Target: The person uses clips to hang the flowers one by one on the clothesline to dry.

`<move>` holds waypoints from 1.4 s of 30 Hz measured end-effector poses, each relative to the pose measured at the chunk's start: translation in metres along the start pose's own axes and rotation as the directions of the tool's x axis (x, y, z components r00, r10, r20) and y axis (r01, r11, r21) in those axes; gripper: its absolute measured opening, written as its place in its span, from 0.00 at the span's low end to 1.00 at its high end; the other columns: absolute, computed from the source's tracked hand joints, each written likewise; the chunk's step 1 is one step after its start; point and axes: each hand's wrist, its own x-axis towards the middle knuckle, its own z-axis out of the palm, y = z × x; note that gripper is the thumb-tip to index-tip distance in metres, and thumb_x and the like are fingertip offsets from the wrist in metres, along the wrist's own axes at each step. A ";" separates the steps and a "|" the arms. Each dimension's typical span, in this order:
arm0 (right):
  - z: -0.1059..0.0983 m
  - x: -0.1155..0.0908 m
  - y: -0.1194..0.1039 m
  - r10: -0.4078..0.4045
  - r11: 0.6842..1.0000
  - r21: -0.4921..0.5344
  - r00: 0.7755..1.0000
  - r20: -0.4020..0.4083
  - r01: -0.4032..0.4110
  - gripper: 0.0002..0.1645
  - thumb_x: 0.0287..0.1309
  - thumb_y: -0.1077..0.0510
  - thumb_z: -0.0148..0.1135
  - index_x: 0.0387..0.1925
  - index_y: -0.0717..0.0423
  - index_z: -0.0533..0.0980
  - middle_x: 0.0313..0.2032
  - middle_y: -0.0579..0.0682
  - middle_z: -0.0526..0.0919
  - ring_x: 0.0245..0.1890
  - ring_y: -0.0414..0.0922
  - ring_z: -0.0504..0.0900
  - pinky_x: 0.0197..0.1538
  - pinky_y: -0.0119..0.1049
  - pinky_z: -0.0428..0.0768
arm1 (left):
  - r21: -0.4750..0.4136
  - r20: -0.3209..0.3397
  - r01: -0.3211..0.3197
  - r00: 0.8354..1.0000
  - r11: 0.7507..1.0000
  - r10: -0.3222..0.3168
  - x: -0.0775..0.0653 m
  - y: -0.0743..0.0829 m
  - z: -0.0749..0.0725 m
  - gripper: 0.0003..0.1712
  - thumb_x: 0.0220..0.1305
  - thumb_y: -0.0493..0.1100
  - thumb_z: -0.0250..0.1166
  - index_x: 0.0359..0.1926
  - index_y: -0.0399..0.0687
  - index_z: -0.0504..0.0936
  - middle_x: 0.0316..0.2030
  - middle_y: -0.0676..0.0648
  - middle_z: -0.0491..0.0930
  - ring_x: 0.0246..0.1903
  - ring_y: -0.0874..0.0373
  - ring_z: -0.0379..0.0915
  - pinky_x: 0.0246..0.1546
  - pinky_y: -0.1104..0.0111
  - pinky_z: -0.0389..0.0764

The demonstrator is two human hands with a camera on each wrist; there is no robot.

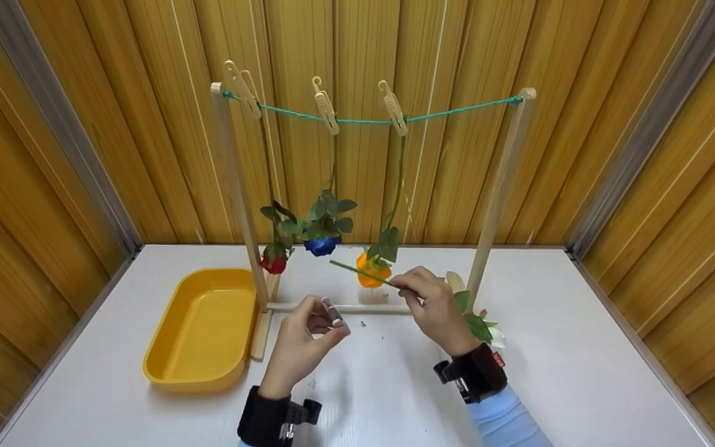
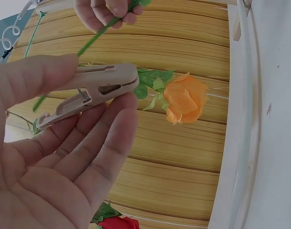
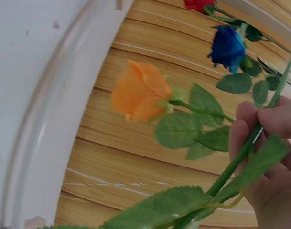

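Between the thumb and fingers of my left hand (image 1: 305, 341) is a beige clothespin (image 2: 100, 78). My right hand (image 1: 438, 307) pinches the green stem of a white flower (image 1: 498, 337). The stem's bare end points left toward the left hand, while the leaves and white bloom hang below the right wrist. Just behind the stem, an orange rose (image 1: 372, 269) hangs head down from a teal cord (image 1: 450, 113). A blue rose (image 1: 321, 243) and a red rose (image 1: 274, 261) hang farther left. Each has its own clothespin on the cord.
A wooden frame (image 1: 499, 195) with two upright posts carries the cord. Left of it stands a yellow tub (image 1: 162, 347) on the white table (image 1: 581, 372). A pale bar (image 1: 370, 308) joins the posts low down. Wood-patterned panels (image 1: 488, 37) enclose the back and sides.
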 end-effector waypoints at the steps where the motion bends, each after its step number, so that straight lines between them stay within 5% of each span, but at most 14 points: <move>1: 0.003 -0.002 0.000 0.025 1.000 0.009 0.999 0.038 -0.025 0.16 0.58 0.79 0.64 0.41 0.61 0.85 0.35 0.50 0.83 0.34 0.43 0.83 0.37 0.29 0.83 | -0.004 0.006 -0.006 1.000 1.000 0.006 0.000 0.000 0.000 0.17 0.60 0.34 0.75 0.45 0.38 0.77 0.37 0.46 0.82 0.38 0.56 0.85 0.45 0.69 0.86; 7: 0.020 -0.017 0.002 0.159 0.987 -0.072 0.966 0.203 -0.147 0.18 0.60 0.77 0.64 0.43 0.57 0.88 0.36 0.49 0.83 0.37 0.44 0.84 0.41 0.36 0.86 | -0.013 0.031 -0.013 0.999 1.000 0.013 0.000 0.001 0.000 0.16 0.60 0.34 0.75 0.45 0.38 0.77 0.37 0.46 0.82 0.39 0.55 0.85 0.44 0.69 0.86; 16: 0.044 -0.041 0.008 0.170 0.985 -0.090 0.925 0.339 -0.149 0.16 0.56 0.78 0.65 0.38 0.58 0.88 0.34 0.50 0.84 0.38 0.46 0.85 0.42 0.39 0.86 | -0.014 0.023 -0.047 0.999 0.999 0.047 0.000 -0.001 -0.001 0.16 0.61 0.34 0.75 0.44 0.37 0.77 0.36 0.45 0.82 0.38 0.54 0.85 0.43 0.68 0.87; 27: 0.058 -0.052 0.009 0.281 0.960 -0.138 0.826 0.489 -0.245 0.18 0.51 0.79 0.64 0.39 0.60 0.88 0.35 0.52 0.87 0.38 0.47 0.85 0.46 0.41 0.85 | -0.011 0.011 -0.037 0.999 0.999 0.037 -0.001 -0.002 -0.002 0.16 0.60 0.35 0.75 0.44 0.37 0.77 0.36 0.45 0.82 0.39 0.54 0.85 0.44 0.68 0.86; 35: 0.060 -0.056 0.011 0.278 0.961 -0.154 0.821 0.499 -0.232 0.16 0.50 0.79 0.61 0.32 0.60 0.86 0.30 0.52 0.86 0.32 0.48 0.83 0.39 0.38 0.82 | -0.007 0.005 -0.013 1.000 1.000 0.013 -0.001 0.000 -0.002 0.17 0.60 0.35 0.76 0.44 0.38 0.77 0.37 0.45 0.83 0.40 0.52 0.86 0.45 0.67 0.86; 42: 0.056 -0.055 0.013 0.284 0.959 -0.164 0.828 0.484 -0.233 0.17 0.47 0.79 0.63 0.35 0.62 0.86 0.34 0.53 0.86 0.37 0.50 0.85 0.45 0.43 0.84 | -0.007 0.010 -0.019 1.000 1.000 0.020 0.000 -0.002 -0.001 0.16 0.60 0.34 0.76 0.44 0.38 0.77 0.36 0.45 0.82 0.39 0.53 0.85 0.44 0.68 0.86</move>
